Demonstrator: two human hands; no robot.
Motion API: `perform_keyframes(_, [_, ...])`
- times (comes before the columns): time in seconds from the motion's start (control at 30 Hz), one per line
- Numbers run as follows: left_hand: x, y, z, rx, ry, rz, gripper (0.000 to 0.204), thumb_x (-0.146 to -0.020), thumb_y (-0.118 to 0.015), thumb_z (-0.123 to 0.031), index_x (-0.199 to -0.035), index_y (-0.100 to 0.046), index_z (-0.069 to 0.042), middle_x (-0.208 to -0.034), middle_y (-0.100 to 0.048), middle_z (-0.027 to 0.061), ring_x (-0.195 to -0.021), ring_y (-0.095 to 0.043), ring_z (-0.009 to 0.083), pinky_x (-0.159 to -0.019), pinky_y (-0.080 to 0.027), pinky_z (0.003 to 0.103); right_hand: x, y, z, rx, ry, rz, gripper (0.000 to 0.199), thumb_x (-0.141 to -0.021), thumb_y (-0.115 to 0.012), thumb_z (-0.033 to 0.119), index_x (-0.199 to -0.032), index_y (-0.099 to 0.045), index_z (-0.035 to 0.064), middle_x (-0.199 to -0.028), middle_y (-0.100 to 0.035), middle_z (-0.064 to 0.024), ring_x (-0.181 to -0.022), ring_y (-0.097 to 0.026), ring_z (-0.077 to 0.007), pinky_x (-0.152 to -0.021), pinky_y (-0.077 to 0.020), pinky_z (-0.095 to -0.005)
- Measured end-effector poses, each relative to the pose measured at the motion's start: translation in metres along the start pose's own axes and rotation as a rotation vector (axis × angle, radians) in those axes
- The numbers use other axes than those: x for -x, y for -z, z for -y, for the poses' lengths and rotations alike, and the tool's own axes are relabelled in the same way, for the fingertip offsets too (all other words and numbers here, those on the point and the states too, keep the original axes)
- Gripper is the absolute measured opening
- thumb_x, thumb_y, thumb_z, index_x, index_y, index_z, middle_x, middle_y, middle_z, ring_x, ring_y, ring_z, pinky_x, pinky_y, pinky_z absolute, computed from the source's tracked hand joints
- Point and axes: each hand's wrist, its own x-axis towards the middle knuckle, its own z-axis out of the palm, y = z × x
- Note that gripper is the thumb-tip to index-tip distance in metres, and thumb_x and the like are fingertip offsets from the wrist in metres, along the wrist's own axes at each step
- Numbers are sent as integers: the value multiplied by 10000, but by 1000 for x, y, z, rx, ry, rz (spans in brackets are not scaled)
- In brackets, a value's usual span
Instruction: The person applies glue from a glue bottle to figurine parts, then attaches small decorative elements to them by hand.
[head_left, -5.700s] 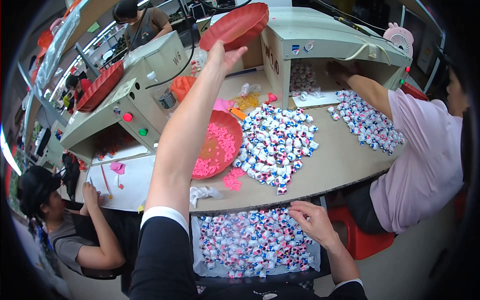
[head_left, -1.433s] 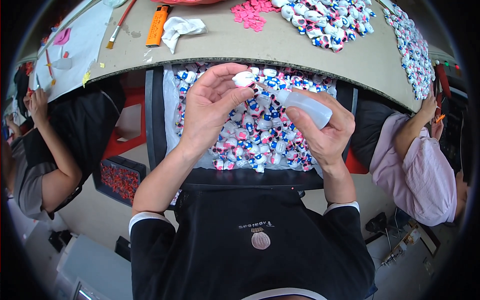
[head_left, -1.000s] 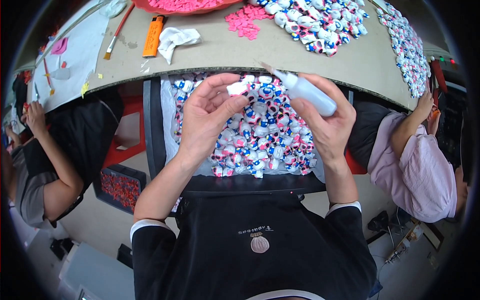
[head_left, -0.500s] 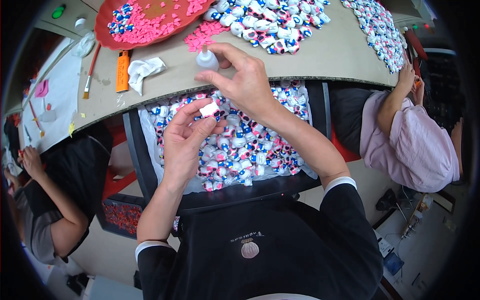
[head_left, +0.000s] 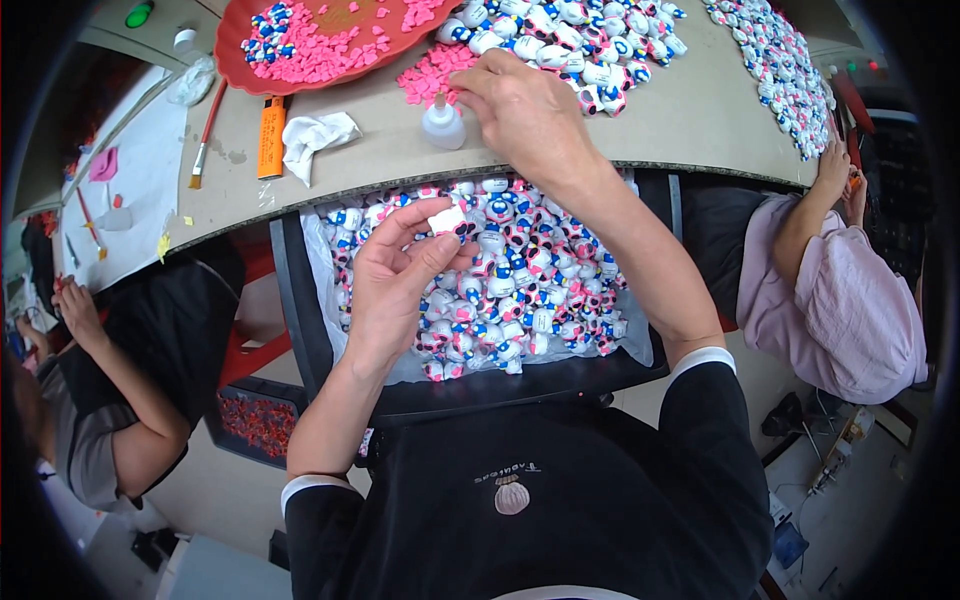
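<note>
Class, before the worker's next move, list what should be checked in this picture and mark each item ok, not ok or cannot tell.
1. Left hand pinches a small white figure firmly: ok.
2. Glue bottle upright on the table: ok.
3. Right hand free of the bottle: cannot tell.
4. Pink pieces within the right hand's reach: ok.
5. Glue already on the figure: cannot tell.

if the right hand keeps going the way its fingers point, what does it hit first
Probably the loose pink pieces on the table just beyond the right hand, with the small glue bottle close beside its fingertips; depth is hard to judge.
</note>
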Motion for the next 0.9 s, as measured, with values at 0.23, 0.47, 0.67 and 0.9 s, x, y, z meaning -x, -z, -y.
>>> perform_keyframes(0.23, [-3,1,-2,4,-24,16,315,-866,-596,-4,-1173,-526,15,-999,-614,94,-879,-653,176,-755,-527,249,11,10,-8,-95,61,-40,120,-810,-611,112,-903,-663,56,-838,-633,-91,-774,-615,-270,-691,-486,-358])
perform_keyframes(0.47, [-6,2,0,-34,-84,2,322,-861,-608,-7,-1173,-529,2,-1039,-590,73,-897,-651,184,-770,-528,254,38,29,5,-355,34,-121,112,-861,-573,54,-946,-620,-2,-855,-649,-120,-678,-627,-203,-583,-486,-287])
perform_keyframes(0.67, [-4,1,4,-26,-78,-6,325,-861,-611,-13,-1175,-529,0,-987,-635,96,-869,-653,172,-768,-524,258,25,13,-5,-228,33,-107,137,-823,-601,59,-939,-652,7,-854,-629,-131,-740,-625,-262,-666,-486,-330])
perform_keyframes(0.9, [-5,2,3,-36,-83,-6,318,-861,-613,-17,-1168,-532,-2,-1004,-633,89,-879,-650,161,-754,-525,250,26,18,2,-270,35,-61,75,-828,-603,50,-875,-628,-3,-847,-631,-105,-715,-620,-214,-649,-480,-299])
